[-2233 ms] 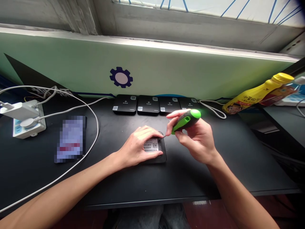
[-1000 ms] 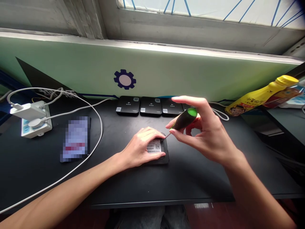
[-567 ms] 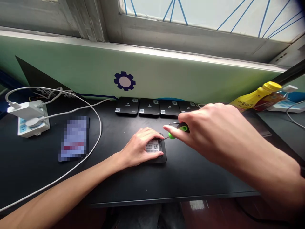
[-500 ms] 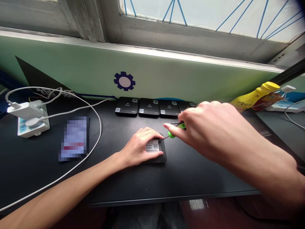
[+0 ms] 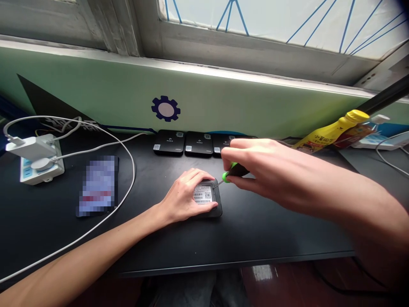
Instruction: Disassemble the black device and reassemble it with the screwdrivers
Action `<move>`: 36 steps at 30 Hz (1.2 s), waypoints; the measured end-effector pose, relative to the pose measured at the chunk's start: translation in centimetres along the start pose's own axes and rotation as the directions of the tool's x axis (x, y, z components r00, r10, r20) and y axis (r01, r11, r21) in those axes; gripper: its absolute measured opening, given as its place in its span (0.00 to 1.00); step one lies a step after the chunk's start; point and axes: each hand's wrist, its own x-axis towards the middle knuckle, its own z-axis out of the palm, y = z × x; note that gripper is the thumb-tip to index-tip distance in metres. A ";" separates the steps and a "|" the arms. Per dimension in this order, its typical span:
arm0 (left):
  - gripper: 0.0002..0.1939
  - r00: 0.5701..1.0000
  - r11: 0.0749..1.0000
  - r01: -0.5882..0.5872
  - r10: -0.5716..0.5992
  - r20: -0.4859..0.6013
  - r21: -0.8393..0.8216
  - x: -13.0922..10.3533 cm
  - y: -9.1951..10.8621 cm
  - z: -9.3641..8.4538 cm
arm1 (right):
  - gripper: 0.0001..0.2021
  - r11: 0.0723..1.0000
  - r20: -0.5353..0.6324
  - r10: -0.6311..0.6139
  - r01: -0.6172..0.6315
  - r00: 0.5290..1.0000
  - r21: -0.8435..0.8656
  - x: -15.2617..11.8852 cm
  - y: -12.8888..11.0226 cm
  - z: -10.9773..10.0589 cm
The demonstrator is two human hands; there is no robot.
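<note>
A small black box-shaped device (image 5: 218, 209) with a white printed label (image 5: 203, 194) facing up lies on the black table. My left hand (image 5: 188, 194) grips it from the left, thumb on the near edge and fingers on the far edge. In my right hand (image 5: 252, 166) is a screwdriver (image 5: 226, 176) with a green and black handle, held at a slant. Its thin metal shaft reaches down to the device's upper right area, by the label's corner. Whether the tip sits in a screw is too small to tell.
Several similar black devices (image 5: 169, 143) stand in a row along the green back panel (image 5: 111, 98). To the left are a power strip (image 5: 41, 170) with white cables and a blurred-out flat item (image 5: 97, 185). A yellow bottle (image 5: 332, 132) leans at the right.
My right hand has turned and shifted left, its fingers now lower round the screwdriver's handle. The left hand and the device have stayed in place. The view has moved slightly.
</note>
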 end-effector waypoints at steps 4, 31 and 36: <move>0.31 1.000 1.000 0.013 -0.013 0.006 -0.003 0.1 0.1 0.0 | 0.05 0.999 0.047 0.008 -0.010 0.999 0.046 0.6 -0.1 -0.5; 0.29 1.000 1.000 0.025 -0.025 0.011 -0.015 0.0 0.1 0.0 | 0.11 0.969 -0.017 0.083 -0.084 0.996 -0.233 1.1 -1.5 -0.5; 0.30 0.999 1.000 0.028 -0.028 0.017 -0.012 0.0 0.1 -0.1 | 0.06 0.993 0.047 -0.025 0.030 0.999 -0.114 1.4 -0.7 -0.7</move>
